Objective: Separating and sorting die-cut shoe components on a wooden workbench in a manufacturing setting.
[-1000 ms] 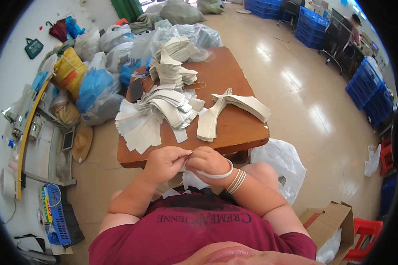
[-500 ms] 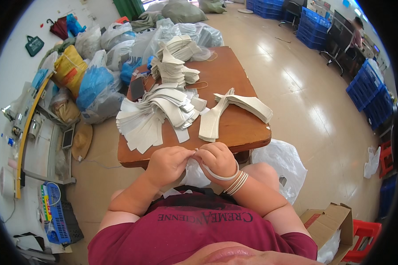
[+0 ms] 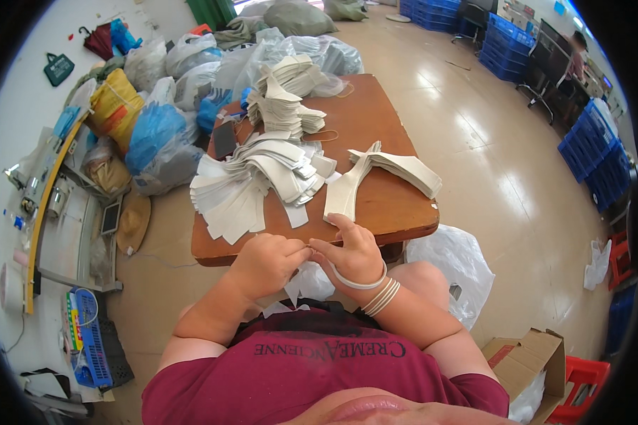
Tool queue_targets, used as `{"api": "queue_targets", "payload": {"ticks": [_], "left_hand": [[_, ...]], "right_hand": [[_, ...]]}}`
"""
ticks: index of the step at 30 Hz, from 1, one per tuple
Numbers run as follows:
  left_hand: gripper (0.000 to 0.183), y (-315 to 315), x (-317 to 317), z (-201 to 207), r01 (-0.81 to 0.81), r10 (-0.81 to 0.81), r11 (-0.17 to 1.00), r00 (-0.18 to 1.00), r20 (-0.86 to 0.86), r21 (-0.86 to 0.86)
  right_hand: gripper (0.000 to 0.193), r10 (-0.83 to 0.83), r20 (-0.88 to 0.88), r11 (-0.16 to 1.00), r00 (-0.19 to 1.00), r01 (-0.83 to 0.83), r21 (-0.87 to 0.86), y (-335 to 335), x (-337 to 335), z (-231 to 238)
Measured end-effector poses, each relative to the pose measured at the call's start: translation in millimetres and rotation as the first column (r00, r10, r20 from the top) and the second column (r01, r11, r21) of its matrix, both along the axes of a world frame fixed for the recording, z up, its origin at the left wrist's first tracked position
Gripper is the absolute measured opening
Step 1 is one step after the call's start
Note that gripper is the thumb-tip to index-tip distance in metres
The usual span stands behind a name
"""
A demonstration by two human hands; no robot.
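My left hand (image 3: 271, 262) is closed in front of the table's near edge, its fingertips pinched together. What it grips, if anything, is hidden behind the fingers. Against those fingertips rests the thumb of my right hand (image 3: 358, 256), while its other fingers are spread, the index reaching to the near end of a stack of curved off-white pieces (image 3: 346, 193). White bands circle my right wrist. Beneath the hands, pale material (image 3: 312, 282) shows near my lap. A fanned-out pile of similar pieces (image 3: 230, 202) lies farther left on the brown wooden table (image 3: 383, 117).
More stacked pieces (image 3: 280, 106) and a dark flat phone-like object (image 3: 225, 140) sit farther back. Filled plastic bags (image 3: 161, 145) crowd the table's left side. A white plastic bag (image 3: 452, 265) and an open carton (image 3: 524, 365) are at my right. Blue crates (image 3: 592, 152) line the right side.
My right hand has opened from a pinch, its index finger stretching forward to the stack's near end. My left hand stays closed in nearly the same place.
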State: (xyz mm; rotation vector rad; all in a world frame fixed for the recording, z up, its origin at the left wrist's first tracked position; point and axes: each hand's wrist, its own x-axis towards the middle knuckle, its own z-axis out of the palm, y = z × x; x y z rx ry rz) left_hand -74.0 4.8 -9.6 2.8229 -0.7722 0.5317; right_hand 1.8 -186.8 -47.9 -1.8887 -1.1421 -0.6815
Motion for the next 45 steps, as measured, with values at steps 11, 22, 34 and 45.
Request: {"api": "queue_targets", "payload": {"ticks": [11, 22, 34, 45], "left_hand": [[0.019, 3, -6, 1, -0.083, 0.095, 0.987, 0.992, 0.08, -0.136], [0.004, -15, -5, -22, -0.265, 0.166, 0.668, 0.964, -0.208, -0.695], [0.005, -34, -3, -22, -0.223, 0.283, 0.699, 0.959, -0.023, -0.68], [0.012, -34, -2, -42, -0.42, 0.228, 0.282, 0.902, -0.365, -0.862]], "right_hand": [[0.023, 0.342, -0.067, 0.937, 0.937, -0.335, 0.097, 6, 13, -3], [0.023, 0.181, 0.021, 0.97, 0.983, -0.181, 0.162, 12, 4, -1], [0.023, 0.017, 0.221, 0.992, 0.975, -0.045, 0.121, 14, -6, -8], [0.022, 0.052, 0.217, 0.99, 0.975, -0.079, 0.116, 18, 2, -6]]}}
